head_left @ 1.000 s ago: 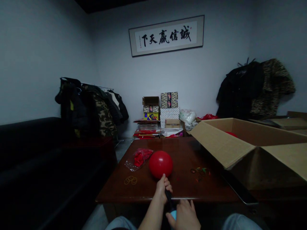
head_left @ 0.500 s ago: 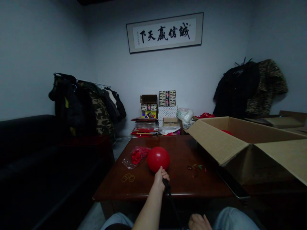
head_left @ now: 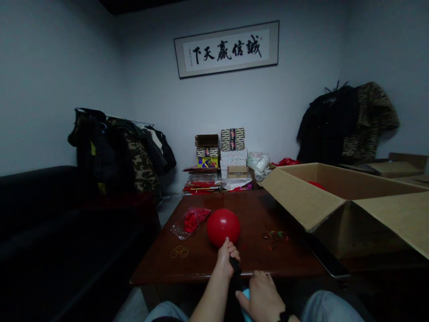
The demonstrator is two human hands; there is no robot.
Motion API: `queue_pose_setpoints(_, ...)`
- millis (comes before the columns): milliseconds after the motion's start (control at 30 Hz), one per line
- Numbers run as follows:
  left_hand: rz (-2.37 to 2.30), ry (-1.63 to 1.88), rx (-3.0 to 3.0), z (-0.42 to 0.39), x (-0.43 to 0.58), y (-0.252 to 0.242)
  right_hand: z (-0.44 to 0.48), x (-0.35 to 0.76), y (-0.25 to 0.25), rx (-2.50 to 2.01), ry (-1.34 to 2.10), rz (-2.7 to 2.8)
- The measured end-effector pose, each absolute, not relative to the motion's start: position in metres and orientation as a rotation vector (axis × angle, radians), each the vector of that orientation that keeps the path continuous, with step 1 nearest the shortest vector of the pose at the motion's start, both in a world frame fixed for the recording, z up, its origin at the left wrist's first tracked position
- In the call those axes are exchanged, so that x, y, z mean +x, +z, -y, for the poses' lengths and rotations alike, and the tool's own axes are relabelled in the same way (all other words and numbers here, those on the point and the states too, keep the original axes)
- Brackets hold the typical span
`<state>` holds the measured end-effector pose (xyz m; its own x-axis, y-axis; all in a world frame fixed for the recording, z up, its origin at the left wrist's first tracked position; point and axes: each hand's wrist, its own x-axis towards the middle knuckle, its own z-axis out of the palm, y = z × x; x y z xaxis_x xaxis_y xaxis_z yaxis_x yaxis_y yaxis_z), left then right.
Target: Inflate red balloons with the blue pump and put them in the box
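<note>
A round, inflated red balloon [head_left: 223, 227] is over the brown table. My left hand [head_left: 229, 257] is closed around its neck and the black end of a hand pump [head_left: 235, 267]. The pump slants down toward me, and a light blue part of it shows lower down. My right hand [head_left: 263, 293] is wrapped over this blue part, just off the table's front edge. The join between balloon and pump is hidden inside my left fist.
A clear bag of red balloons [head_left: 192, 220] and several yellow rubber bands [head_left: 179, 252] lie left on the table [head_left: 248, 201]. Small coloured bands [head_left: 276, 235] lie to the right. An open cardboard box [head_left: 304, 197] and a dark phone-like slab [head_left: 326, 257] occupy the right side.
My right hand has risen from the bottom edge toward my left hand, and the blue pump part now shows. The balloon looks slightly bigger. My left hand keeps its grip.
</note>
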<state>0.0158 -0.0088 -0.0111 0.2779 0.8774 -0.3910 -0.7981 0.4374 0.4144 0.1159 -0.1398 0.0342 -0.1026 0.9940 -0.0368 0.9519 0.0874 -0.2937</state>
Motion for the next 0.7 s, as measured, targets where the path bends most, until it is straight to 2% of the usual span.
queue_pose_setpoints(167, -0.694, 1.198, 0.200, 0.015, 0.018, -0.024, 0.117, 0.106, 0.030, -1.992, 0.282, 2.053)
queue_pose_setpoints(400, -0.757, 1.215, 0.232, 0.016, 0.018, -0.037, 0.119, 0.104, -0.001, -2.031, 0.397, 2.050)
queue_pose_setpoints(700, -0.787, 1.169, 0.117, -0.003, 0.002, -0.023, 0.157, 0.120, -0.022, -2.063, 0.420, 2.186)
